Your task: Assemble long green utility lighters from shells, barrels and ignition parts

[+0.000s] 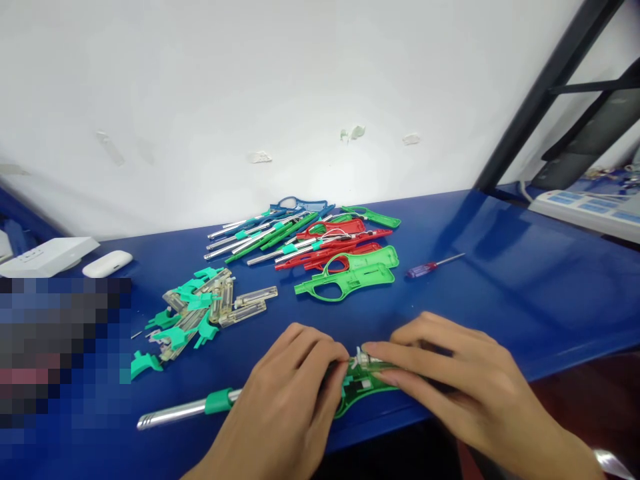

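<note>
A green lighter handle shell (347,404) lies open-side up at the table's front edge, its inside parts showing. From its left end a silver metal tube (173,416) with a green collar sticks out. My left hand (285,393) is closed over the shell where the tube joins it; its fingertips pinch near a small white piece at the valve. Between the thumb and fingers of my right hand (455,380) is a clear fuel tank (369,361), held at the shell's handle. My right fingers partly cover the tank.
Clear fuel tanks (244,313) and green triggers (176,337) lie in a pile at left. Behind are light green shells (367,279), red shells (330,257) and metal tubes (227,244). A screwdriver (423,270) lies right; a power strip (590,207) sits beyond the black frame.
</note>
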Available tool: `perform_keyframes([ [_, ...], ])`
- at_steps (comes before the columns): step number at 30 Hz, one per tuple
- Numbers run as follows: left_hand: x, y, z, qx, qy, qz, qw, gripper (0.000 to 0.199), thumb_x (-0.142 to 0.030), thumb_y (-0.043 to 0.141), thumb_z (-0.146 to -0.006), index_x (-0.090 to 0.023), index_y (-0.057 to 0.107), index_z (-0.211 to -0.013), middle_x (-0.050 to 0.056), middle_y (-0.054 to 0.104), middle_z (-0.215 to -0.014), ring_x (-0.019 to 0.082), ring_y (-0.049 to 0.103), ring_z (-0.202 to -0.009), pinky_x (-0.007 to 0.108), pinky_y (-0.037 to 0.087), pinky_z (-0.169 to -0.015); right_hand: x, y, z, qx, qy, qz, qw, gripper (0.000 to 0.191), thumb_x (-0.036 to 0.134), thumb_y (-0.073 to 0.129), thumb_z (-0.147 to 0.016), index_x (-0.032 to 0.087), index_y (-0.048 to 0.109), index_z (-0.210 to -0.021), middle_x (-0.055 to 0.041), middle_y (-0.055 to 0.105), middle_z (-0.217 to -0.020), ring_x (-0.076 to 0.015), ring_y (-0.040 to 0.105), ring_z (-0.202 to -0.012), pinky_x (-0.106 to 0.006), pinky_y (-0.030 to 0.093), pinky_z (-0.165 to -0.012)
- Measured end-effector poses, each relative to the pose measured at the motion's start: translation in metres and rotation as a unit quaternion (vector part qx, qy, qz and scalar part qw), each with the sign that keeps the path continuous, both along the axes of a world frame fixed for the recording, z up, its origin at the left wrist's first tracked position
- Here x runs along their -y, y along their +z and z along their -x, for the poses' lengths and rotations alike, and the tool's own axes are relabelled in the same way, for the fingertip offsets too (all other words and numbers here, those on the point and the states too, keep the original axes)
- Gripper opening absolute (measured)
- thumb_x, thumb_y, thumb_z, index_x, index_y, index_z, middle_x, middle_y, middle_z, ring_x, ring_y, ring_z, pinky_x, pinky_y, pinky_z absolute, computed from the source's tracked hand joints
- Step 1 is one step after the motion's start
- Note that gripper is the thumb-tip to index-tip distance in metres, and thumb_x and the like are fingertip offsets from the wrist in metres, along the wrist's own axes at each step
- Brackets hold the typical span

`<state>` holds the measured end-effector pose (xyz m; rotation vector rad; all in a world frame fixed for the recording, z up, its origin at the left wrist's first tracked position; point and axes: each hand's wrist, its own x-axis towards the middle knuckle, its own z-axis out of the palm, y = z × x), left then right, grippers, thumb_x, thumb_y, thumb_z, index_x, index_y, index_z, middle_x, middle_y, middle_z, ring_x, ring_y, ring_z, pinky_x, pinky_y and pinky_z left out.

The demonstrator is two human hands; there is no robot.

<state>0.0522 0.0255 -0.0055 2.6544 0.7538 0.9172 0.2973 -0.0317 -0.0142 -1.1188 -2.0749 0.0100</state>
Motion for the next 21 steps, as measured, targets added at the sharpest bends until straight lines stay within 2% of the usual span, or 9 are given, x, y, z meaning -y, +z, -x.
perform_keyframes([
  [5,0.000,-0.002,0.002,-0.026,-0.026,-0.038,0.999,0.020,-0.004,0.050,-0.109,-0.019,0.064,-0.111,0.001,0.074,-0.104,0.019,0.067,-0.091,0.033,0.058,-0.085,0.000,0.001,-0.002,0.010,0.002,0.002,1.000,0.024,0.024,0.066,-0.110,0.025,0.076,-0.131,-0.0016,0.073,-0.096,-0.0123,0.070,-0.080,-0.023,0.055,-0.067],
  [15,-0.002,0.001,0.001,-0.085,-0.034,-0.065,0.994,0.033,-0.001,0.041,-0.109,-0.016,0.070,-0.113,0.005,0.075,-0.108,0.021,0.067,-0.095,0.035,0.062,-0.089,0.001,0.001,-0.004,0.009,0.008,0.014,1.000,0.027,0.024,0.064,-0.110,0.028,0.078,-0.134,-0.0023,0.074,-0.097,-0.0130,0.072,-0.080,-0.023,0.057,-0.068],
  [21,-0.006,0.010,-0.004,-0.065,-0.004,-0.072,0.995,0.020,-0.025,0.057,-0.111,-0.024,0.076,-0.115,0.007,0.075,-0.106,0.024,0.069,-0.097,0.038,0.065,-0.087,0.001,0.003,-0.004,0.023,0.014,0.012,1.000,0.030,0.021,0.060,-0.112,0.029,0.075,-0.137,-0.0017,0.073,-0.099,-0.0118,0.072,-0.081,-0.021,0.055,-0.068],
])
